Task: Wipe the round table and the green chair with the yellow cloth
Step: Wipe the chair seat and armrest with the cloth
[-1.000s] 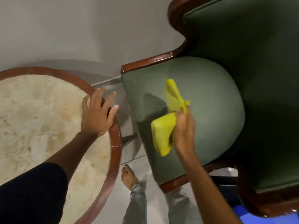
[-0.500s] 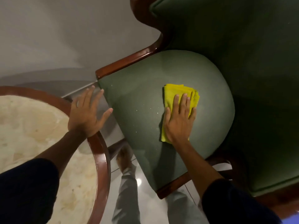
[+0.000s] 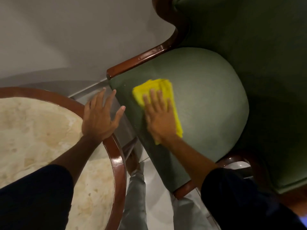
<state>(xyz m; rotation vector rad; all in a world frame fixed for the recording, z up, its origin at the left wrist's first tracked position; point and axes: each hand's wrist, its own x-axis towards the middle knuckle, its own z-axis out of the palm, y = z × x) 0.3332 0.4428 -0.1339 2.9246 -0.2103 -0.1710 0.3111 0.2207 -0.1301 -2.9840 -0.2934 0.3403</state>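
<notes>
1. Head view: my right hand (image 3: 160,116) presses flat, fingers spread, on the folded yellow cloth (image 3: 155,87) at the front left of the green upholstered chair's (image 3: 207,103) seat.
2. My left hand (image 3: 99,118) hangs open and empty over the round marble-topped bench's (image 3: 118,161) wooden rim.
3. I judge the seat wipe underway; backrest remains, bench unclear.

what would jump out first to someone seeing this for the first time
The bright yellow cloth stands out, pressed flat under the right hand on the green chair seat near its front edge. At left, the left hand is spread over the wooden rim of the round table with its pale marbled top.
</notes>
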